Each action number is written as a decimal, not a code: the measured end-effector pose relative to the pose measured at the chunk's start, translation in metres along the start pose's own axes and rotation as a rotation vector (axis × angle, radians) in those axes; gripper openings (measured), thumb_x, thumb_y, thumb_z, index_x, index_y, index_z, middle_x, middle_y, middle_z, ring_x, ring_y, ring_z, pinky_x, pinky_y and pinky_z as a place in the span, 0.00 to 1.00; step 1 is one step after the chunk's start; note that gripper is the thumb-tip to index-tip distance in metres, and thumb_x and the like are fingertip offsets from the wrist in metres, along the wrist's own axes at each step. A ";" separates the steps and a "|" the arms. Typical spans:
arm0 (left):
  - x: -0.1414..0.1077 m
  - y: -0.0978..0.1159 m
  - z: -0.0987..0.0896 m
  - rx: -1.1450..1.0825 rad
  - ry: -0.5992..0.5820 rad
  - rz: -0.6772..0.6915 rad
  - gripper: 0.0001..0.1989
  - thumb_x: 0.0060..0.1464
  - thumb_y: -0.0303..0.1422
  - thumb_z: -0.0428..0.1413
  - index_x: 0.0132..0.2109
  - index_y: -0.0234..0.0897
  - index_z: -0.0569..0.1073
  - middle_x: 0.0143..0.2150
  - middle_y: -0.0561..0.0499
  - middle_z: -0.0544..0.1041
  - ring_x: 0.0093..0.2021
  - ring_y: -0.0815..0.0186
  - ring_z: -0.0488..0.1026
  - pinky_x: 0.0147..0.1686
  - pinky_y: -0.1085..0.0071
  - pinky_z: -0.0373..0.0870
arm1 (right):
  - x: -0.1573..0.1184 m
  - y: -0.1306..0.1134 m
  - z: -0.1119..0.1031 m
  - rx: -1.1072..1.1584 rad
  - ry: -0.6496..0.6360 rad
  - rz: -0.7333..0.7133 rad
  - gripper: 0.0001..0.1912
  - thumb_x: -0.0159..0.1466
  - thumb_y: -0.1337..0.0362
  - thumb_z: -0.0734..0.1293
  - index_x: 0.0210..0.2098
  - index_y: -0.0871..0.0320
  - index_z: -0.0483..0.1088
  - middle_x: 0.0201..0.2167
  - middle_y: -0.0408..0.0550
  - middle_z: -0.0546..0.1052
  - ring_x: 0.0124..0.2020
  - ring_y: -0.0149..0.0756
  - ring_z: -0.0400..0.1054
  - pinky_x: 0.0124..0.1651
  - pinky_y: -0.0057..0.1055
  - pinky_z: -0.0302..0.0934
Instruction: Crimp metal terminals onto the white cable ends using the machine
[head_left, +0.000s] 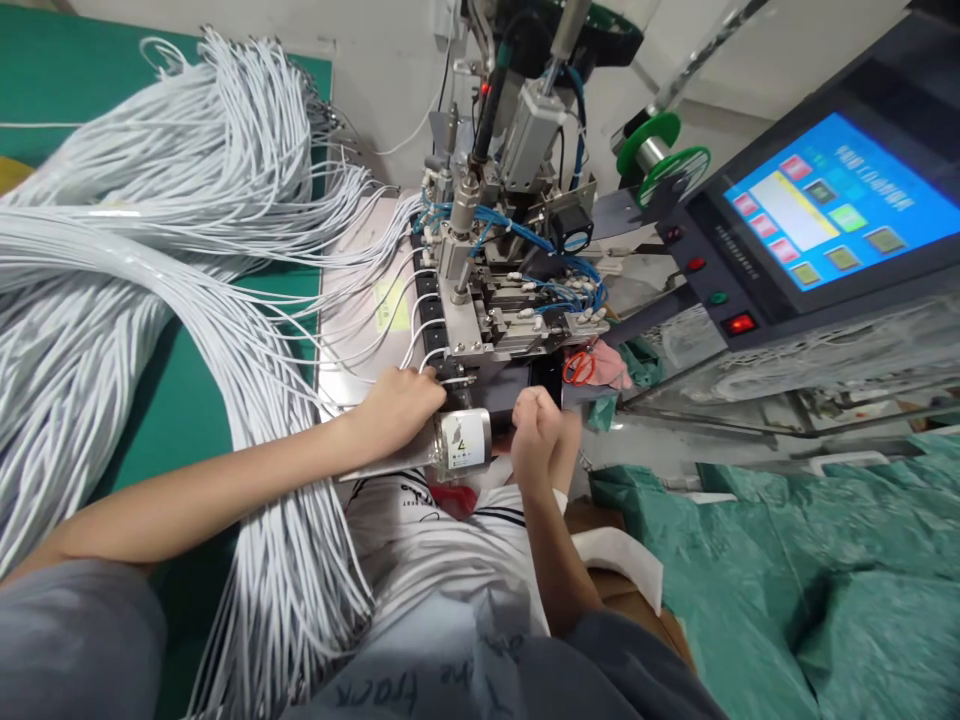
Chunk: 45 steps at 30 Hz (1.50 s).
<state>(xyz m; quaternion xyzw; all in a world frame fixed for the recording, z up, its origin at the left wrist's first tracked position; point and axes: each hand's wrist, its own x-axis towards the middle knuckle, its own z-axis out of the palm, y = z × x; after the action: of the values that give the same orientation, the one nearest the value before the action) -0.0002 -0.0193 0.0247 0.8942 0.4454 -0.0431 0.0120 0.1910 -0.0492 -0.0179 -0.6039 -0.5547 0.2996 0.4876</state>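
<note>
My left hand (401,405) is at the front end of a black slotted rail (430,300), its fingers curled together on a white cable (459,380) whose tip pokes out past the fingertips. Several more white cables run side by side into the rail behind it. To the right, my right hand (535,425) is closed in a loose fist in front of the machine; whatever may be in its fingers is hidden. Between both hands sits a clear-sided box with a white label (463,440). The metal machine head (461,270), with blue air tubes, stands just beyond my left hand.
Large bundles of white cables (187,150) cover the green table (195,385) at left. A control panel with a lit screen (844,205) stands at right, near a green wire spool (656,155). Red-handled scissors (579,367) lie by a pink cloth (609,367). Green sheeting (787,540) fills the lower right.
</note>
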 end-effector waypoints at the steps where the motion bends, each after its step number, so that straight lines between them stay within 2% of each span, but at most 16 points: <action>1: 0.000 -0.001 0.000 0.017 0.010 -0.039 0.11 0.51 0.20 0.46 0.35 0.28 0.73 0.30 0.40 0.74 0.27 0.61 0.74 0.20 0.71 0.58 | -0.015 -0.011 0.001 0.008 0.023 -0.003 0.15 0.64 0.60 0.54 0.24 0.57 0.62 0.18 0.40 0.63 0.20 0.29 0.54 0.24 0.26 0.50; 6: 0.004 -0.005 -0.001 0.023 0.008 -0.179 0.17 0.54 0.19 0.43 0.48 0.23 0.69 0.31 0.37 0.75 0.31 0.56 0.75 0.23 0.70 0.62 | -0.087 -0.038 0.046 -0.005 -0.733 0.056 0.09 0.60 0.61 0.63 0.31 0.57 0.74 0.23 0.43 0.75 0.24 0.31 0.64 0.33 0.28 0.58; 8: 0.005 -0.004 -0.001 -0.002 0.016 -0.180 0.15 0.55 0.19 0.42 0.45 0.23 0.71 0.32 0.36 0.75 0.32 0.54 0.76 0.24 0.69 0.63 | -0.106 -0.032 0.072 0.125 -0.880 0.155 0.10 0.59 0.61 0.65 0.35 0.58 0.74 0.28 0.45 0.77 0.29 0.32 0.68 0.36 0.27 0.60; 11: 0.003 -0.001 -0.006 -0.019 0.027 -0.159 0.13 0.55 0.20 0.44 0.38 0.26 0.73 0.32 0.37 0.75 0.33 0.55 0.76 0.25 0.69 0.64 | -0.120 -0.018 0.097 0.228 -0.873 0.258 0.07 0.58 0.64 0.64 0.32 0.60 0.73 0.27 0.45 0.75 0.28 0.31 0.67 0.33 0.25 0.60; 14: -0.003 0.006 -0.017 -0.095 0.028 -0.055 0.11 0.57 0.26 0.46 0.34 0.30 0.73 0.32 0.41 0.75 0.31 0.58 0.75 0.26 0.69 0.64 | -0.118 -0.015 0.094 0.161 -0.816 0.240 0.07 0.60 0.66 0.61 0.32 0.60 0.70 0.24 0.42 0.73 0.26 0.30 0.66 0.32 0.25 0.60; 17: -0.010 0.015 -0.029 -0.385 0.041 0.202 0.14 0.61 0.33 0.46 0.35 0.34 0.73 0.34 0.46 0.75 0.33 0.62 0.75 0.31 0.71 0.66 | -0.100 -0.029 0.065 0.042 -0.771 0.155 0.11 0.62 0.64 0.58 0.34 0.60 0.70 0.27 0.46 0.75 0.30 0.33 0.68 0.38 0.30 0.62; 20: -0.013 0.021 -0.033 -0.670 0.037 0.388 0.15 0.63 0.36 0.43 0.40 0.35 0.73 0.38 0.48 0.75 0.38 0.67 0.74 0.37 0.75 0.66 | -0.068 -0.043 0.026 -0.053 -0.691 0.039 0.11 0.61 0.65 0.60 0.39 0.61 0.72 0.36 0.51 0.76 0.44 0.41 0.68 0.49 0.35 0.60; 22: -0.013 0.023 -0.032 -0.739 0.027 0.391 0.17 0.64 0.37 0.42 0.41 0.33 0.72 0.38 0.47 0.75 0.39 0.66 0.73 0.38 0.75 0.66 | -0.046 -0.045 0.003 -0.063 -0.642 0.013 0.09 0.59 0.67 0.61 0.35 0.61 0.73 0.32 0.50 0.76 0.39 0.40 0.69 0.45 0.34 0.62; 26: -0.008 0.015 -0.032 -0.692 0.125 0.277 0.16 0.63 0.35 0.43 0.50 0.31 0.70 0.44 0.43 0.74 0.44 0.63 0.72 0.43 0.71 0.67 | -0.017 -0.031 -0.021 0.084 -0.417 0.181 0.06 0.54 0.63 0.68 0.28 0.60 0.70 0.24 0.44 0.73 0.26 0.31 0.66 0.28 0.26 0.61; 31: -0.002 -0.046 -0.052 -0.245 0.234 0.153 0.23 0.50 0.18 0.46 0.52 0.34 0.70 0.48 0.43 0.73 0.47 0.62 0.71 0.44 0.68 0.68 | -0.014 -0.018 -0.012 0.459 -0.327 0.366 0.11 0.49 0.61 0.72 0.28 0.60 0.69 0.18 0.41 0.69 0.20 0.27 0.62 0.21 0.24 0.56; 33: -0.006 -0.085 -0.064 -0.018 0.134 -0.036 0.23 0.46 0.15 0.46 0.47 0.33 0.72 0.45 0.45 0.74 0.45 0.63 0.72 0.42 0.70 0.68 | -0.018 -0.021 -0.005 0.624 -0.293 0.356 0.12 0.49 0.61 0.73 0.28 0.60 0.69 0.20 0.42 0.70 0.20 0.27 0.62 0.23 0.25 0.57; 35: -0.016 -0.126 -0.074 0.209 -0.123 -0.272 0.19 0.47 0.17 0.48 0.44 0.34 0.73 0.42 0.46 0.75 0.44 0.63 0.73 0.41 0.71 0.67 | -0.023 -0.024 0.002 0.725 -0.250 0.308 0.11 0.49 0.62 0.73 0.28 0.59 0.70 0.23 0.43 0.70 0.22 0.27 0.63 0.25 0.26 0.59; 38: -0.048 -0.175 -0.074 0.297 -0.227 -0.399 0.13 0.46 0.20 0.53 0.40 0.32 0.74 0.38 0.43 0.76 0.40 0.57 0.73 0.37 0.67 0.69 | -0.031 -0.024 0.008 0.766 -0.231 0.230 0.07 0.52 0.64 0.71 0.28 0.59 0.70 0.27 0.43 0.69 0.24 0.27 0.63 0.27 0.26 0.59; 40: -0.075 -0.198 -0.064 0.326 -0.263 -0.394 0.17 0.44 0.21 0.56 0.44 0.32 0.74 0.43 0.41 0.74 0.45 0.53 0.72 0.38 0.66 0.69 | -0.035 -0.020 0.011 0.775 -0.251 0.219 0.05 0.54 0.66 0.71 0.28 0.58 0.70 0.29 0.43 0.68 0.25 0.26 0.63 0.28 0.26 0.58; 42: -0.100 -0.215 -0.048 0.396 -0.181 -0.270 0.23 0.49 0.20 0.52 0.54 0.34 0.69 0.49 0.39 0.71 0.51 0.54 0.68 0.45 0.63 0.67 | -0.038 -0.013 0.015 0.788 -0.274 0.233 0.04 0.55 0.66 0.70 0.29 0.58 0.70 0.29 0.42 0.68 0.24 0.25 0.63 0.28 0.25 0.58; 45: -0.123 -0.237 -0.027 0.477 -0.071 -0.135 0.22 0.58 0.22 0.43 0.59 0.33 0.64 0.54 0.38 0.69 0.57 0.54 0.63 0.55 0.57 0.58 | -0.041 -0.006 0.020 0.803 -0.283 0.267 0.05 0.57 0.65 0.69 0.31 0.58 0.69 0.25 0.40 0.68 0.23 0.24 0.61 0.27 0.24 0.56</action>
<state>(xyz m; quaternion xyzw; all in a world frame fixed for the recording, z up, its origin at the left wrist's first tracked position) -0.2612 0.0275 0.0666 0.8380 0.4805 -0.1791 -0.1865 0.1625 -0.0840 -0.0263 -0.3861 -0.3727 0.6312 0.5600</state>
